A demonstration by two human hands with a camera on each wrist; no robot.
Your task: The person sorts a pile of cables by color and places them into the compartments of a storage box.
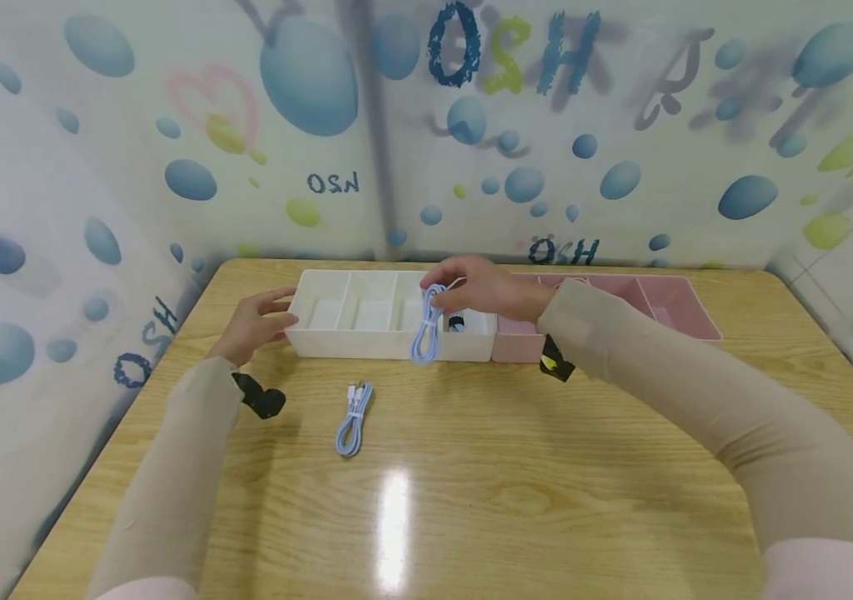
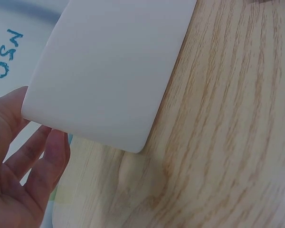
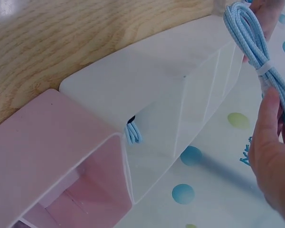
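My right hand point(image 1: 482, 287) pinches a light-blue cable point(image 1: 426, 333), coiled and tied with a white band, over the front wall of the white divided box point(image 1: 388, 344). In the right wrist view, the thumb and fingers close on one end of this cable point(image 3: 251, 40), and its loop hangs free. At the box's left end, my left hand point(image 1: 253, 325) touches the end wall with loosely bent fingers. A second bundled light-blue cable point(image 1: 353, 421) lies on the table before the box. Inside the rightmost white compartment sits another light-blue cable point(image 3: 133, 133) with a black band, partly hidden.
A pink divided box point(image 1: 524, 348) adjoins the white box's right end; my right forearm covers part of it. The wooden table point(image 1: 516, 492) extends toward me. Close behind the boxes stands a wall covering point(image 1: 434, 167) printed with blue and green spots.
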